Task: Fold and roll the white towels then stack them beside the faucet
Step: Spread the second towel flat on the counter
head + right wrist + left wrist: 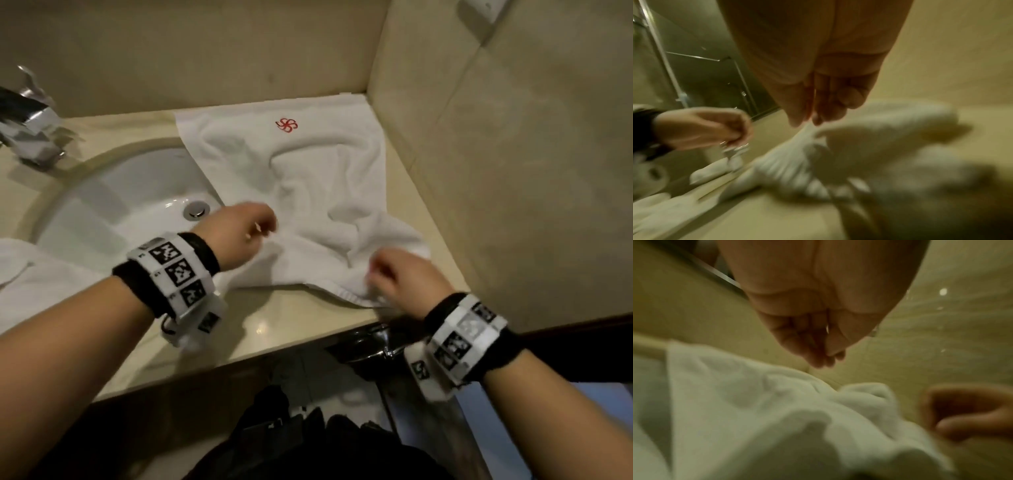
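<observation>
Towels: I count two, one (308,192) pinched by both my hands, left (245,236) and right (400,277), another (30,274) beside the sink (113,205) on the beige bench (274,329).

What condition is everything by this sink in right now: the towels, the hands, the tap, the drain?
Towel with red emblem: spread out on the counter, rumpled, not yet folded or rolled.
Second white towel: lying left of the basin, unrolled.
Left hand: fingers curled, over the towel's near left edge; grip unclear.
Right hand: pinches the near hem.
Faucet: no water running.
Drain stopper: too small to tell.
</observation>
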{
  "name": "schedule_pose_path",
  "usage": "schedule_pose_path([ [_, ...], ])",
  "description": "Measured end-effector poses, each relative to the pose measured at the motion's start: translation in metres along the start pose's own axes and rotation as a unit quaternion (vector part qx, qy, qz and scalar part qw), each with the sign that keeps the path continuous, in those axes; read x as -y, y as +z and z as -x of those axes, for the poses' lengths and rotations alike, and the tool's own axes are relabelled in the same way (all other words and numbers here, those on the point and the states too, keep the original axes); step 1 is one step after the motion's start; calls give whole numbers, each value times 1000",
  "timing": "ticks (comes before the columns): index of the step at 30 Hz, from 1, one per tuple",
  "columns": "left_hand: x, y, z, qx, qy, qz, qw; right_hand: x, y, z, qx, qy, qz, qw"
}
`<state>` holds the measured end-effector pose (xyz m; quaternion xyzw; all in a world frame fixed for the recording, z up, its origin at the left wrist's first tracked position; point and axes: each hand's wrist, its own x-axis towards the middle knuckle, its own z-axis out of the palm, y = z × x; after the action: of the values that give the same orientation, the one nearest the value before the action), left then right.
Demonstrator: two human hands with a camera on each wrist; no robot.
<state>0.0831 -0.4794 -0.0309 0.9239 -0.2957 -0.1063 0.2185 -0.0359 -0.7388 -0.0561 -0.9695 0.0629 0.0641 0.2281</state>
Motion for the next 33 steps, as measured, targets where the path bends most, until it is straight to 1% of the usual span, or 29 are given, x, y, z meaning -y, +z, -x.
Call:
schedule_pose_path([
  [1, -12, 12, 4, 56, 28, 16, 998, 5, 14, 6, 47, -27, -5, 999],
  [2, -23, 25, 7, 111, 51, 3, 993, 7, 25, 9, 66, -40, 3, 997],
  [3, -31, 38, 9, 157, 61, -32, 985, 6, 34, 9, 64, -38, 22, 997],
  [4, -36, 50, 9, 185, 61, -73, 978, 4, 40, 8, 50, -30, 46, 997],
  [5, -40, 60, 7, 195, 52, -105, 974, 4, 44, 6, 33, -20, 69, 997],
  [6, -44, 68, 6, 192, 36, -118, 974, 4, 44, 3, 18, -13, 82, 996],
  [7, -47, 73, 4, 174, 17, -115, 978, 5, 43, 0, 10, -9, 82, 997],
  [9, -55, 79, -1, 115, -12, -83, 990, 7, 33, -4, 3, -12, 41, 999],
  [11, -65, 82, -8, 70, -24, -52, 996, 10, 16, -4, -5, -28, -13, 1000],
  [12, -69, 82, -12, 61, -22, -43, 997, 12, 6, -5, -5, -46, -29, 999],
  [15, -74, 74, -21, 66, -9, -42, 997, 15, -27, -1, -3, -98, -42, 994],
  [17, -71, 65, -20, 53, -8, -42, 998, 13, -52, 3, -24, -112, -54, 992],
  [18, -71, 59, -18, 36, -4, -52, 998, 11, -64, 5, -41, -117, -70, 990],
  [22, -66, 27, -9, -57, 34, -75, 995, 12, -93, 12, -106, -121, -171, 972],
  [24, -63, 6, -5, -88, 39, -73, 993, 18, -98, 15, -112, -123, -207, 964],
  [27, -57, -20, 0, -121, 37, -46, 991, 28, -107, 18, -105, -127, -215, 963],
  [28, -54, -28, 4, -136, 25, -41, 990, 31, -112, 20, -111, -130, -212, 962],
  [29, -52, -33, 6, -137, 4, -38, 990, 32, -118, 22, -118, -133, -206, 962],
  [30, -50, -38, 10, -117, -22, -36, 992, 32, -125, 23, -123, -134, -198, 963],
  [31, -49, -42, 15, -79, -43, -45, 995, 34, -131, 26, -125, -134, -188, 965],
  [33, -44, -47, 25, 9, -75, -95, 993, 35, -139, 31, -129, -130, -169, 968],
])
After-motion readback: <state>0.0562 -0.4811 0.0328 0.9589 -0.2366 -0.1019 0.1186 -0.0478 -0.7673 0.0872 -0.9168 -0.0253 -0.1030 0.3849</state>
